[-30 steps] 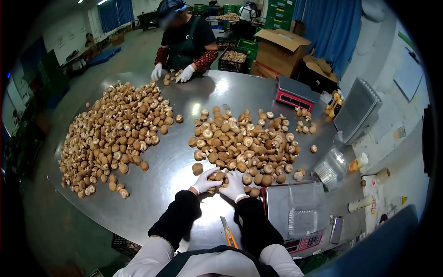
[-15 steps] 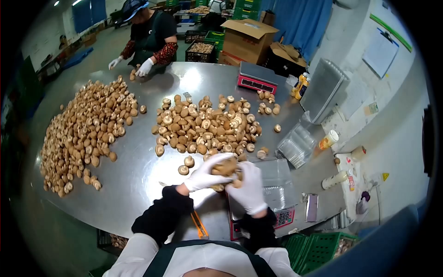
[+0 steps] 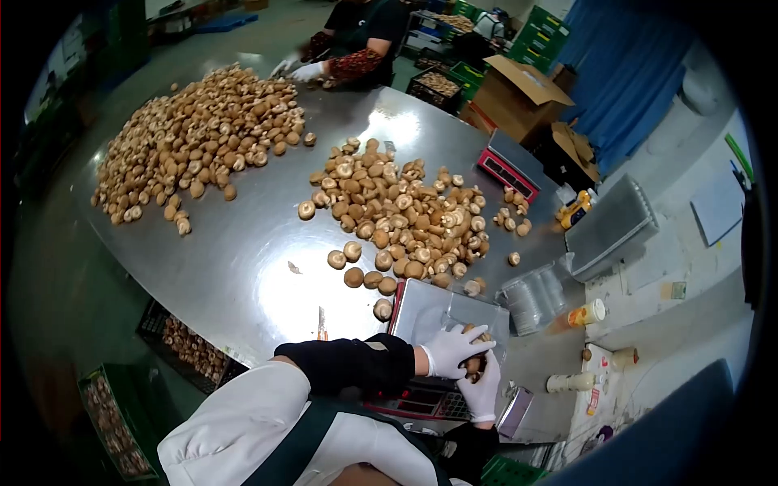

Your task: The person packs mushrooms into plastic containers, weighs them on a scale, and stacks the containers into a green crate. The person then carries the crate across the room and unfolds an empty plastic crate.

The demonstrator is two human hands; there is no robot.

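Both hands wear white gloves and meet over the near scale (image 3: 412, 313) at the table's front edge. My left hand (image 3: 454, 351) is curved round some mushrooms (image 3: 473, 364) from the left and above. From the lower right, my right hand (image 3: 484, 392) closes on the same mushrooms. A clear plastic tray (image 3: 496, 317) lies on the scale under and behind the hands, partly hidden by them. Beyond the scale spreads a mushroom pile (image 3: 405, 211), with several loose mushrooms at its near left side.
A larger mushroom pile (image 3: 203, 134) covers the table's left part. An orange knife (image 3: 322, 326) lies near the front edge. Across the table a co-worker (image 3: 365, 40) handles mushrooms. A second scale (image 3: 510, 166), stacked clear trays (image 3: 535, 298) and a phone (image 3: 515, 411) stand or lie rightward.
Both hands have moved right with the mushrooms, from the table in front of the pile to over the tray on the near scale. The camera view has shifted and turned.
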